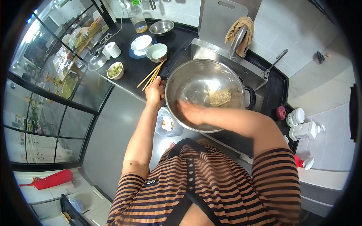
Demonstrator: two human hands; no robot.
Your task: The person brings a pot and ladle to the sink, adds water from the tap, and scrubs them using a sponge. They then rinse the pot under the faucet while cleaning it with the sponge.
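A large stainless steel wok (205,75) with two black handles is tilted over the sink, its inside facing me. My left hand (154,92) is closed around the black handle on the wok's left side. Inside the bowl, my right hand (190,112) lies against the lower left wall with its fingers stretched out and somewhat blurred. Nothing shows in that hand. A tan, rough-textured scrubbing pad (220,97), which looks like loofah, rests in the wok beyond my right forearm.
Behind the wok are the steel sink (196,51) and a faucet (237,41) draped with a brown cloth (241,28). Chopsticks (152,75), bowls (157,52) and a dish of greens (115,70) stand left. An onion (281,112) and bottles (303,130) line the right. Below hangs a plastic bag (167,122).
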